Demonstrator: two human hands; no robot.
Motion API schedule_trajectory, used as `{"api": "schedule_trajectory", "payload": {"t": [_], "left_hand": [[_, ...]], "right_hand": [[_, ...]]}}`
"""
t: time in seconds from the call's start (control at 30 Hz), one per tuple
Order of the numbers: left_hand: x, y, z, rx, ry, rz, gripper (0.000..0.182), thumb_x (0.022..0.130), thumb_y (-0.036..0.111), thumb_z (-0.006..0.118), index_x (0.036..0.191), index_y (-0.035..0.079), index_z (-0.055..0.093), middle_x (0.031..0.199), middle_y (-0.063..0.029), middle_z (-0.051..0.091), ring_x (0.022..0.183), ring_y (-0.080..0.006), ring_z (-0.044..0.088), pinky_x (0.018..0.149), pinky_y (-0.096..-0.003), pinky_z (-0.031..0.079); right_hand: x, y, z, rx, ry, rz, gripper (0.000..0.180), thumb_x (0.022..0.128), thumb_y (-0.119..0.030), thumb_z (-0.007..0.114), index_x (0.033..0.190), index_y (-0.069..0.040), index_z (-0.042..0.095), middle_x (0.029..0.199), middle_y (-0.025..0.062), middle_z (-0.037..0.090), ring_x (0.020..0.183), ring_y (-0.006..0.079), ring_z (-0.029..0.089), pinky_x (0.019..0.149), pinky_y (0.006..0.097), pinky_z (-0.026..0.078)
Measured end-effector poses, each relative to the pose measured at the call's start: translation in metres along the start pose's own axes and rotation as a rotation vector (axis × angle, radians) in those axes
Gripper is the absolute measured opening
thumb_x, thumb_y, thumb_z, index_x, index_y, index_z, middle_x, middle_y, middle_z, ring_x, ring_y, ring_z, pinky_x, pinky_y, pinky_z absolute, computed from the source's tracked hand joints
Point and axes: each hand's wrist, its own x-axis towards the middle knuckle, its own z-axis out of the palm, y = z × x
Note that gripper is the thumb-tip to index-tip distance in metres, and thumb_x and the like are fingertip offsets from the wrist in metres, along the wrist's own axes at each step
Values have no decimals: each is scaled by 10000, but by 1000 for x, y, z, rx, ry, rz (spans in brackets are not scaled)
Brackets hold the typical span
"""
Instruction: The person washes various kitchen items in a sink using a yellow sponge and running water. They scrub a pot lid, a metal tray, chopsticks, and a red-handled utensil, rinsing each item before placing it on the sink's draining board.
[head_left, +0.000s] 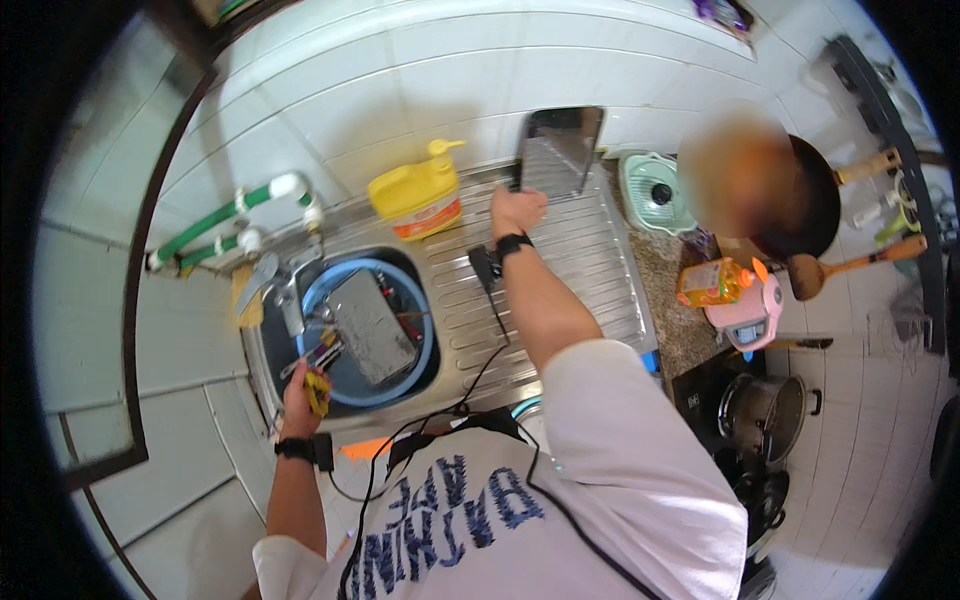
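My left hand (298, 405) is over the near-left rim of the sink, closed around a crumpled yellow scrubber (318, 393). Small metal and purple items (328, 352) show just beyond its fingers; whether it holds them too is unclear. Across the ribbed steel drainboard (465, 315), my right hand (517, 210) reaches to the lower edge of a shiny rectangular tray (556, 154) that leans on the tiled wall. Its fingertips are partly hidden, so contact is unsure. A blue basin (429, 337) sits in the sink, holding water, a grey rectangular tray (371, 326) and several utensils.
A yellow pump bottle (416, 191) stands behind the drainboard. The faucet (292, 289) overhangs the basin. To the right are a mint-green basket (637, 202), an orange soap bottle (709, 282), a pink scale (761, 315), a hanging frying pan (817, 195) and a pot (765, 416).
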Motion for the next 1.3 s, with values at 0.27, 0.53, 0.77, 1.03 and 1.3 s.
{"api": "schedule_trajectory", "payload": {"t": [0.27,0.53,0.77,1.03,1.3], "left_hand": [[60,-47,-36,138,145,-175,277,946,360,682,868,100,629,737,-35,617,609,-176,598,513,-305,457],[156,-92,-28,1153,-87,-16,291,932,282,697,1056,19,685,907,-102,670,790,-242,643,675,-376,525],[180,-100,-22,2092,-259,502,196,900,194,588,950,133,768,826,-159,709,759,-318,693,677,-459,560],[100,-37,-34,667,8,89,182,831,140,674,908,-25,679,814,-72,652,726,-180,593,655,-323,458],[31,29,-37,492,-71,-218,215,888,267,676,826,61,687,732,-46,649,608,-155,592,552,-298,456]], "right_hand": [[-117,77,-61,449,-898,251,149,857,-110,677,955,-59,577,805,40,599,656,124,551,557,278,457],[-167,93,-116,259,-1083,312,97,916,-114,635,980,-50,600,824,28,621,710,104,583,608,251,485],[-181,119,-115,168,-1123,200,174,886,-148,679,1000,-50,590,861,30,626,749,113,599,640,259,505],[-207,124,-77,118,-1189,6,167,869,-145,672,950,-5,631,808,93,663,723,193,621,667,336,506],[-241,73,-48,127,-1476,226,492,938,-461,615,1153,-19,597,1073,154,661,934,292,648,810,452,532]]}}
